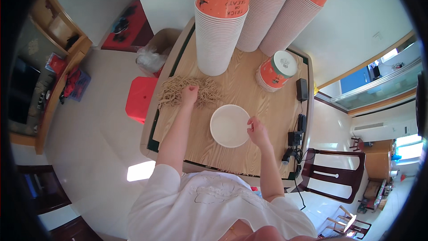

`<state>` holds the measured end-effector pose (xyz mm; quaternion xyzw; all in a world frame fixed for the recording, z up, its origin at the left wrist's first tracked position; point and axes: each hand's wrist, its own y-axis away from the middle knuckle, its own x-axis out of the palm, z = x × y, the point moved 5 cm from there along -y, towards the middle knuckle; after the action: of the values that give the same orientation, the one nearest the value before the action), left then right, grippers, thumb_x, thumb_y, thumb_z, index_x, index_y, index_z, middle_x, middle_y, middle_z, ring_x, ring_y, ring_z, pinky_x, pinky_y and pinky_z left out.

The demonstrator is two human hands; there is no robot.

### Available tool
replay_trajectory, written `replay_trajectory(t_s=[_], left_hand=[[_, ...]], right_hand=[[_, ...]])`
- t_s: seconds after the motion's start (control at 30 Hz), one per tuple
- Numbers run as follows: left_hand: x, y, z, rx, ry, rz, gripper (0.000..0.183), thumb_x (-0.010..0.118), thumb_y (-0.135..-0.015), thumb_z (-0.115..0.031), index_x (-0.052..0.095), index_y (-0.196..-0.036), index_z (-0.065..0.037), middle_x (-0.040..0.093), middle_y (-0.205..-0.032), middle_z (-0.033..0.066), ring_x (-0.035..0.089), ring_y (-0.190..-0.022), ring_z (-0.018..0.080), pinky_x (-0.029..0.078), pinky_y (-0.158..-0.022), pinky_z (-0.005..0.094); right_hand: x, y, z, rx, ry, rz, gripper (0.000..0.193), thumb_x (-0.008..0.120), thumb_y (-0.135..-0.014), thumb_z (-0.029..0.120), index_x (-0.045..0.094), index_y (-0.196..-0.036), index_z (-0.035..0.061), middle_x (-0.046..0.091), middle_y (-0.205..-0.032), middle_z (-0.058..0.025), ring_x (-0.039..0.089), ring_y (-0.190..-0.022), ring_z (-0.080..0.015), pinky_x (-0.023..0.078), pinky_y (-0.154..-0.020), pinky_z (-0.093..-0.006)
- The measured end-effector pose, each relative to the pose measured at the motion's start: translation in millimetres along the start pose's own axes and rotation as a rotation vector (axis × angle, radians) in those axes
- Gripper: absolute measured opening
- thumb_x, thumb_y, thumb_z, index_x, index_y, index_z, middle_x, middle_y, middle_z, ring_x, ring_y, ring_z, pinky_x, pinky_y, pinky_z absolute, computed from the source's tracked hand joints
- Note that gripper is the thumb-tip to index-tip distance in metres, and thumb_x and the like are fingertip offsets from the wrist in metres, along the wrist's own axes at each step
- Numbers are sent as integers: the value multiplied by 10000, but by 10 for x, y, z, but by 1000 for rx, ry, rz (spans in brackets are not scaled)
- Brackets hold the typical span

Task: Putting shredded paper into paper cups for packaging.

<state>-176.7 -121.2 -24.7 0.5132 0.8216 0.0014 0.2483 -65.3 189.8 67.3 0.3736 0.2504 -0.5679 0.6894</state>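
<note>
A loose, tangled heap of tan cord [171, 93] lies at the far left part of the wooden table. My left hand [190, 93] is on this heap, its fingers closed in among the strands. In the middle of the table stands a white paper bucket [229, 126], its round mouth facing up and no cord visible inside. Beside its right rim is my right hand [258, 132], fingers bent and apart, with the fingertips close to or touching the rim. No object shows between those fingers.
Tall stacks of nested paper buckets [218, 40] with orange and teal printing rise at the table's far side. A shorter orange stack [277, 70] sits right of them. Black adapters and cables [294, 139] line the right edge. A red stool [139, 99] and a dark chair [334, 175] flank the table.
</note>
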Motion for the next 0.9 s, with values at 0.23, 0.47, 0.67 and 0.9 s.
replay_trajectory(t_s=[0.23,0.47,0.67,0.9], left_hand=[[142,-207,-149,-42,-18,65,203,589,-721,-208,606,-764,-10,627,-742,107,590,-660,185,451,-629,304],[-126,-349,-474,-121,422,120,81,551,-752,-130,542,-717,-58,556,-614,18,479,-467,77,333,-375,200],[-8,-343,83,-195,255,200,129,594,-703,-166,583,-682,-39,580,-609,37,509,-507,107,400,-484,246],[124,-218,115,-120,-107,11,251,613,-705,-269,615,-719,-18,616,-678,95,588,-644,216,440,-647,326]], right_hand=[[-50,85,-101,10,-20,119,188,550,-683,51,472,-853,73,531,-718,-119,551,-694,-273,438,-616,-358],[-64,124,-127,4,-97,214,150,557,-704,63,484,-834,46,555,-689,-127,566,-675,-256,442,-599,-344],[-150,111,-111,-102,-126,105,177,585,-716,79,525,-880,53,565,-802,-131,554,-778,-278,441,-677,-347],[-277,87,-40,-70,-103,-18,222,609,-727,130,550,-931,63,553,-929,-133,519,-909,-304,425,-767,-362]])
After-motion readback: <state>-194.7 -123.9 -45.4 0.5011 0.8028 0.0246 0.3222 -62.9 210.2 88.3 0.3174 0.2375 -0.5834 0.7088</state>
